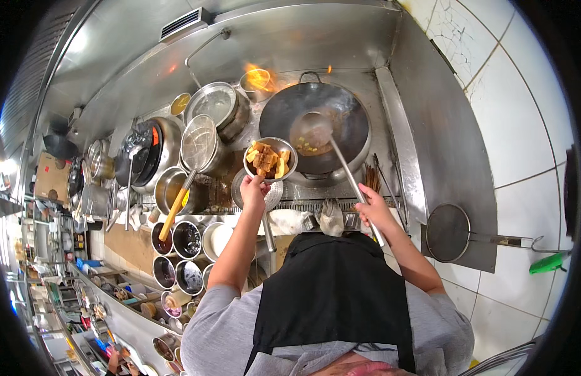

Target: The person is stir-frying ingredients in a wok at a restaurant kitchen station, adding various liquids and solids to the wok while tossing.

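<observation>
My left hand (255, 189) grips the near rim of a small metal bowl (294, 162). Golden-brown chunks of food (268, 159), too general in shape to name surely, fill that bowl, which is held just left of a large dark wok (281, 113). In my right hand (376, 207) is the long handle of a metal ladle (314, 124). The ladle's head is blurred and sits inside the wok, over brownish liquid with small yellow-green pieces (309, 145). Below my left hand lies a perforated metal skimmer (273, 196), partly hidden by the bowl and hand.
Flames (258, 79) rise behind the wok by a metal cup. A wire strainer with a yellow handle (176, 207) rests across a pot at left. Several seasoning pots (187, 239) stand near my left arm. A bamboo brush (372, 177) is right of the wok.
</observation>
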The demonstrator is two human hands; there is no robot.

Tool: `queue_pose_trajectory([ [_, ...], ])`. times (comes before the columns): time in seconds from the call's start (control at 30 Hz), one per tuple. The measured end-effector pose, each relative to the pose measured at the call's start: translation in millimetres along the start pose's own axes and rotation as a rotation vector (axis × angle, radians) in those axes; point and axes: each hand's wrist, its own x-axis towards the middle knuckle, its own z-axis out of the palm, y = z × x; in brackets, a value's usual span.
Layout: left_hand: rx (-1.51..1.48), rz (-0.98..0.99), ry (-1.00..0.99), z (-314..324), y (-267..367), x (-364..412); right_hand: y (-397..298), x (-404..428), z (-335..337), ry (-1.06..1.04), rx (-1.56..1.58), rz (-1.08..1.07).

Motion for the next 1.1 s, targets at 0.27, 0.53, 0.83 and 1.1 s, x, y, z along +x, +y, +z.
queue_pose_trajectory([
  [0.27,0.148,0.045,-0.083,46.1,-6.7,68.7,41.5,68.4,-2.6,0.376,-0.732,-0.565],
  [0.53,0.885,0.494,0.032,85.8,-36.7,149.3,-25.0,20.4,3.9,-0.222,0.571,0.108],
  [0.83,0.568,0.343,0.023,124.9,-38.2,123.2,-9.4,19.1,0.1,0.088,-0.122,-0.083],
  [1.1,-0.115,0.165,-0.166,101.2,-10.3,67.4,46.8,15.4,-48.6,0.322,-0.789,-0.579],
])
